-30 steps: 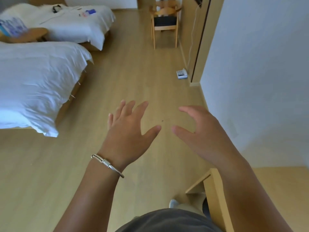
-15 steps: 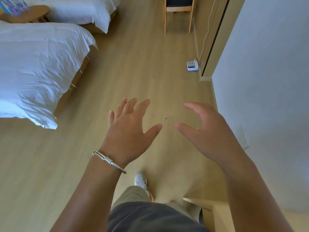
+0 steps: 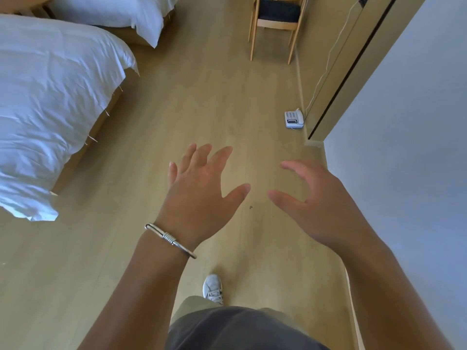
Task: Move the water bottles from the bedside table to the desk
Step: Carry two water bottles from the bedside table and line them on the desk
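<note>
The pale wooden floor (image 3: 177, 102) carries a white telephone (image 3: 293, 118) close to the right wall, a wooden chair (image 3: 276, 24) at the far end, two white-sheeted beds (image 3: 50, 92) along the left, and a white shoe (image 3: 212, 289) nearest the camera.

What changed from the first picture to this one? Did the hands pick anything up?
No. The person walked forward: the near bed, the chair and the phone on the floor all look closer, the bedside table with its bottles slid out of view at top left, and a white shoe now steps ahead. The left hand and right hand stayed open, empty and held out in front.
</note>
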